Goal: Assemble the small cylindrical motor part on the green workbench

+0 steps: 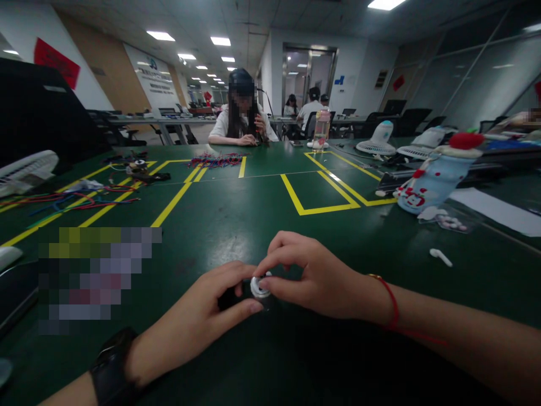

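Head view: we judge the step in hand as fingertip work on a small round silvery piece [255, 288], near side of the table [228, 208]; the next move calls for steadiness. Our right hand [315, 273] pinches it, thumb against index. Our left hand [203, 301] curves half-open around its left; whether gripping, we cannot tell.

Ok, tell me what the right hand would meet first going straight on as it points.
The right hand would first meet the small round silver piece it is touching, then probably the left hand; exact depth is unclear.
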Available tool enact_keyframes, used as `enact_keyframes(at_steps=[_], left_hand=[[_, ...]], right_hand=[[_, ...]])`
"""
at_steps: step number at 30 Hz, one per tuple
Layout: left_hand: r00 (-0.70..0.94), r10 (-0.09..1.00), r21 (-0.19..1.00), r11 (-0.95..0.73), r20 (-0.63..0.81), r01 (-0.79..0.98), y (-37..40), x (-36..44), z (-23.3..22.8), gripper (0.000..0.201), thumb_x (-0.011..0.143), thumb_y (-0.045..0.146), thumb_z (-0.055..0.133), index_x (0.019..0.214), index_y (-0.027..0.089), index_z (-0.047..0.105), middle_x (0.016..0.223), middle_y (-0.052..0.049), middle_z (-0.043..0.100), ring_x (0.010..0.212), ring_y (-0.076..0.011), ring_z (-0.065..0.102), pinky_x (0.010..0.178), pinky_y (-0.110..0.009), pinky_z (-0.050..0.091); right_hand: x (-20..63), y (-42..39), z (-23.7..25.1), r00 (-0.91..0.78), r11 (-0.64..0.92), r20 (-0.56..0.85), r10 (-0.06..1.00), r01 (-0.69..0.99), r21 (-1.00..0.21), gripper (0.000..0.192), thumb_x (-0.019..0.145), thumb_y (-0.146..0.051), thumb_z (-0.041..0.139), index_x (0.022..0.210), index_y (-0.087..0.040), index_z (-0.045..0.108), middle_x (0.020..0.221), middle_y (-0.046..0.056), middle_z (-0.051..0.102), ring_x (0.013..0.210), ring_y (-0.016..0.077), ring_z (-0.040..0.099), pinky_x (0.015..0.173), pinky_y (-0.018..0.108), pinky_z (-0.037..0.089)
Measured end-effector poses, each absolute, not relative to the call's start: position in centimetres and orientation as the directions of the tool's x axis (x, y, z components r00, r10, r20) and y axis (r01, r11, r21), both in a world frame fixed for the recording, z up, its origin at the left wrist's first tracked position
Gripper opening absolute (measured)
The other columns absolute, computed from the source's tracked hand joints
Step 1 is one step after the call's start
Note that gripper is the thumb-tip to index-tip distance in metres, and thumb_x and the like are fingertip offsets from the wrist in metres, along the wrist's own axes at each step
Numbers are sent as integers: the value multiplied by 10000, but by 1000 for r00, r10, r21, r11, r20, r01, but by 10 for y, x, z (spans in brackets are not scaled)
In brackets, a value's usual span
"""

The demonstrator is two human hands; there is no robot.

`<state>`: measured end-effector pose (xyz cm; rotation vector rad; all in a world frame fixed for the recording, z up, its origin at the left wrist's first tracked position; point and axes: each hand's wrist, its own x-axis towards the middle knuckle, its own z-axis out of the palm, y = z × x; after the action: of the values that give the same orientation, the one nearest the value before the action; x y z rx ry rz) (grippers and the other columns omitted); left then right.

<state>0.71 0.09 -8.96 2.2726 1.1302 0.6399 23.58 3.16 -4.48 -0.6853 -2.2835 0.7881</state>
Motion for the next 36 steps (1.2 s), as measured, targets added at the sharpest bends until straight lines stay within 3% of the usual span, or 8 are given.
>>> enact_keyframes(at_steps=[6,8,12,18,26,30,33,36], left_hand=[[551,823,645,-498,140,580,-4,7,-79,307,933,333,592,1235,294,554,1068,-17,638,910,-207,593,754,-304,496],[554,823,657,-487,124,576,-6,11,-73,281,938,329,587,1215,291,562,1063,-10,642,877,-192,594,749,-297,491],[541,833,666,-470,118,579,-10,20,-66,262,938,314,588,1198,307,564,1134,-1,634,934,-195,591,785,-296,485],[535,836,671,-465,119,577,-10,24,-68,274,929,313,598,1201,296,569,1164,-20,633,974,-216,595,806,-318,497],[538,835,673,-467,120,574,-9,23,-68,277,928,299,594,1204,308,569,1154,-14,637,976,-214,602,831,-336,495],[539,833,663,-475,125,579,-8,22,-68,286,925,293,599,1209,302,567,1172,-21,633,985,-218,596,809,-326,497],[544,829,659,-481,128,578,-5,18,-74,278,926,287,598,1203,295,572,1126,-17,644,956,-212,599,806,-327,497],[546,824,644,-503,154,577,-3,14,-81,297,918,301,607,1214,298,577,1079,-15,655,950,-220,596,782,-320,504]], right_hand=[[239,32,-40,-627,591,318,711,288,-753,245,830,-340,674,1023,-195,711,930,33,597,732,115,539,653,246,444],[251,42,-42,-536,495,292,792,285,-821,278,839,-375,652,1034,-182,694,917,37,621,708,117,539,629,250,441],[289,77,-56,-237,289,223,946,301,-909,239,790,-377,677,849,-147,706,747,21,633,654,122,526,605,258,414],[320,112,-78,-64,204,194,979,275,-940,330,815,-448,600,850,-126,664,674,6,561,558,97,460,505,239,343],[315,108,-78,-107,219,195,975,309,-926,299,816,-421,612,864,-134,680,674,4,579,583,112,480,543,254,374],[298,86,-67,-260,261,177,949,338,-904,205,801,-334,661,826,-134,701,739,27,641,671,131,547,630,267,425],[273,58,-57,-491,356,157,857,345,-868,225,809,-334,677,946,-158,711,813,32,653,671,124,549,611,257,439],[250,32,-51,-610,559,306,731,277,-782,259,794,-340,713,1018,-211,706,981,36,619,806,133,566,721,269,470]])
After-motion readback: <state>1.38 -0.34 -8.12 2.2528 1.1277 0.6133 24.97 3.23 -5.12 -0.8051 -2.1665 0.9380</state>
